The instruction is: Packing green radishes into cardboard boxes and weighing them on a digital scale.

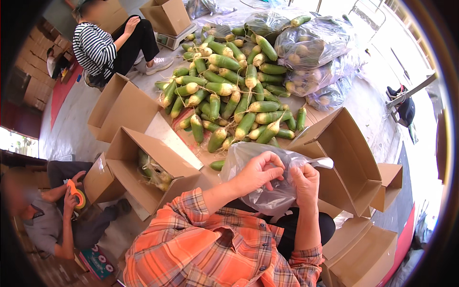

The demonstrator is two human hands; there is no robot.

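Observation:
A thin see-through plastic bag [270, 201] lies in front of me, over my lap, and spreads toward the radish pile. My left hand [262, 171] is at the bag with its fingers curled, gripping the film. My right hand [305, 185] pinches the bag's edge between thumb and fingers. A pale strip of the film [322, 163] sticks out past the right hand. Just beyond the bag rises a heap of green radishes [222, 89] with pale root ends. No radish shows inside the bag, though creases and my hands cover part of it.
Open cardboard boxes stand at my left [138, 158] and right [342, 162]; the left one holds bagged radishes [155, 174]. Filled plastic bags [313, 43] are stacked behind the heap. A co-worker [40, 215] at lower left holds an orange tape dispenser [76, 193]; another [103, 48] sits farther back.

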